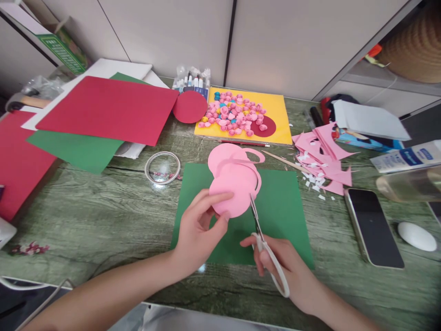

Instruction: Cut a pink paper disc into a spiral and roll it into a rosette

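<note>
My left hand (203, 223) pinches the lower left edge of a round piece of pink paper (230, 195) between thumb and fingers. My right hand (279, 266) has its fingers in the white handles of a pair of scissors (260, 232). The narrow blades touch the paper's right edge, where a thin strip curls away up and to the right. Behind the held piece shows another rounded pink paper shape (220, 156); whether the two are joined I cannot tell. Beneath both hands lies a green paper sheet (282, 211).
Many small rolled pink paper roses (237, 112) sit on a yellow sheet (280, 108) at the back. Pink scraps (325, 156) and a phone (374, 230) are on the right. A tape roll (162, 168) and red paper (113, 108) lie left.
</note>
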{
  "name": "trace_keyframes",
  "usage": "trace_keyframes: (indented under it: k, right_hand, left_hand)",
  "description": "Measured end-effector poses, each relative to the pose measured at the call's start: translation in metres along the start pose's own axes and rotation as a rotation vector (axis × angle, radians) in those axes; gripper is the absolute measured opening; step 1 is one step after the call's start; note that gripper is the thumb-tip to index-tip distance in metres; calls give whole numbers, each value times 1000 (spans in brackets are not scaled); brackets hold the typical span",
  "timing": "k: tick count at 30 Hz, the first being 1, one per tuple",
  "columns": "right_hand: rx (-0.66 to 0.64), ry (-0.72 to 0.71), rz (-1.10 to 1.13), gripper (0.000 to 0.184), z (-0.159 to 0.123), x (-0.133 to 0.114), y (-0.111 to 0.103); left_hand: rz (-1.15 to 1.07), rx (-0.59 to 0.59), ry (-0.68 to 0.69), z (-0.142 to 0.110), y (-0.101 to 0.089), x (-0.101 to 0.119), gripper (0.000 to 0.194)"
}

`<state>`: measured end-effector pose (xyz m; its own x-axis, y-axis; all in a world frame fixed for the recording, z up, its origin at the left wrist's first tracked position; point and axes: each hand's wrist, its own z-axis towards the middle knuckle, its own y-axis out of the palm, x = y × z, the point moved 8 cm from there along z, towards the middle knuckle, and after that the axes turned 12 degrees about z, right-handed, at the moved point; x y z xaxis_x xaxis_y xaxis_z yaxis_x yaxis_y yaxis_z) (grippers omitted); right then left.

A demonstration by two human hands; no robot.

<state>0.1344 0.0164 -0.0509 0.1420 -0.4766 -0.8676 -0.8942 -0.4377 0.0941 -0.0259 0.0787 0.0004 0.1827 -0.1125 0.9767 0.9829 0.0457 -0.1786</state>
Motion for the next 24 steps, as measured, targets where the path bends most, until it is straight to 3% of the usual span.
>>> trace_keyframes:
  k: [6, 24]
  right_hand:
    - [-16, -47, 5, 51, -3, -5, 1]
    - [-14, -41, -5, 49, 2, 0, 1]
  left_hand:
    - [-28, -55, -23, -3, 4, -2, 31]
    - [0, -18, 30, 0, -1, 3, 24]
